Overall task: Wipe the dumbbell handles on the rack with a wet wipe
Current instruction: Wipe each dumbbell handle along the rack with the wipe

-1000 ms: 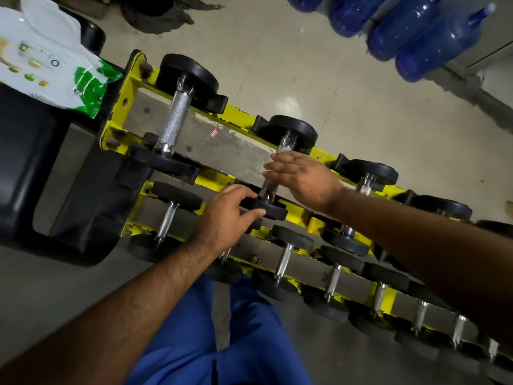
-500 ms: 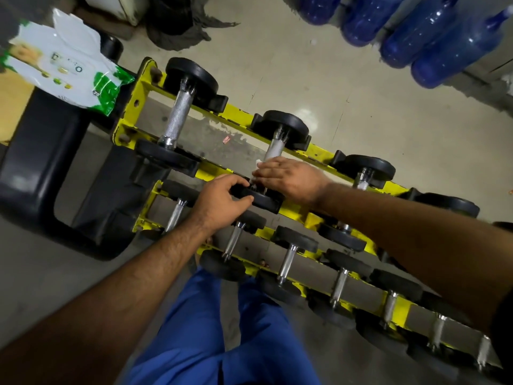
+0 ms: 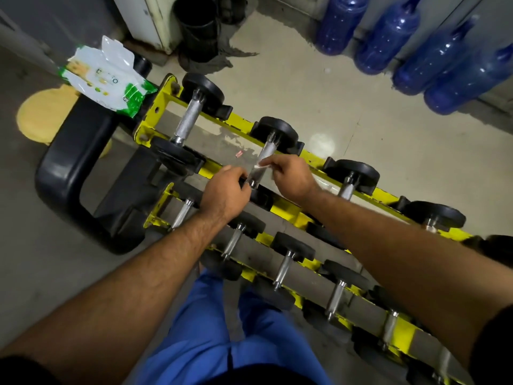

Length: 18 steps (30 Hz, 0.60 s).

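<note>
Wipes packet point(image 3: 107, 79) left of rack point(image 3: 280, 208), blue bottles point(image 3: 402, 37) behind.

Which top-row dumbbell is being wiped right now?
The second dumbbell from the left end: the right hand holds the wet wipe on its handle, the left hand at its near end.

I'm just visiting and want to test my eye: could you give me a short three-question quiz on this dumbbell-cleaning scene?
1. True or false: the right hand pinches the wet wipe against a dumbbell handle on the rack's upper row.
2. What does the left hand grip? A) that dumbbell's near end B) a blue bottle C) the wipe packet
3. Fill in: the wipe packet lies past the rack's ____ end.

Key: 1 true; 2 A; 3 left.
</note>
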Each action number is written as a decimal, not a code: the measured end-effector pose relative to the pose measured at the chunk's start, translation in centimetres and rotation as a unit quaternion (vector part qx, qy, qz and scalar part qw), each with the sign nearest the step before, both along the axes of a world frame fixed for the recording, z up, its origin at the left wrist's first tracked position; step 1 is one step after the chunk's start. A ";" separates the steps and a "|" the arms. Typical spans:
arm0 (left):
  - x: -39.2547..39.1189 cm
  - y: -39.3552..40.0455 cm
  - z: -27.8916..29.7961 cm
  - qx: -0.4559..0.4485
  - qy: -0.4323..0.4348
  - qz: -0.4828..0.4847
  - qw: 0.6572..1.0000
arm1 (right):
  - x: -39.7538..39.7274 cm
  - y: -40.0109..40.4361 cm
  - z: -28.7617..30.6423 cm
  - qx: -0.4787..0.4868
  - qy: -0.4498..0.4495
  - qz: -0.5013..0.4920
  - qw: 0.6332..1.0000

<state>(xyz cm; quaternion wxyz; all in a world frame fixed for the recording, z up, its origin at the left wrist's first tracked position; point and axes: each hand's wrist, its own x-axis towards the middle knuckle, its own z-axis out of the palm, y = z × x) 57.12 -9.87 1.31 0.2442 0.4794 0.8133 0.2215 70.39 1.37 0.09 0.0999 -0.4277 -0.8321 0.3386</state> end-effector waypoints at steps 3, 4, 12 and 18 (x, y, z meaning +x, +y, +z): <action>1.2 -0.2 1.0 0.010 0.013 0.012 1.000 | 1.6 0.0 0.7 -0.078 0.036 -0.073 0.994; 1.7 -0.2 1.5 0.012 0.015 0.010 1.000 | 2.2 -0.1 1.0 -0.090 0.043 -0.087 0.991; 6.2 -0.4 2.4 0.002 -0.020 -0.034 0.999 | 7.6 -1.4 3.8 -0.113 -0.001 -0.106 0.988; 9.0 -0.5 2.7 -0.020 -0.003 -0.106 0.994 | 11.7 -1.9 5.4 -0.074 -0.029 -0.138 0.987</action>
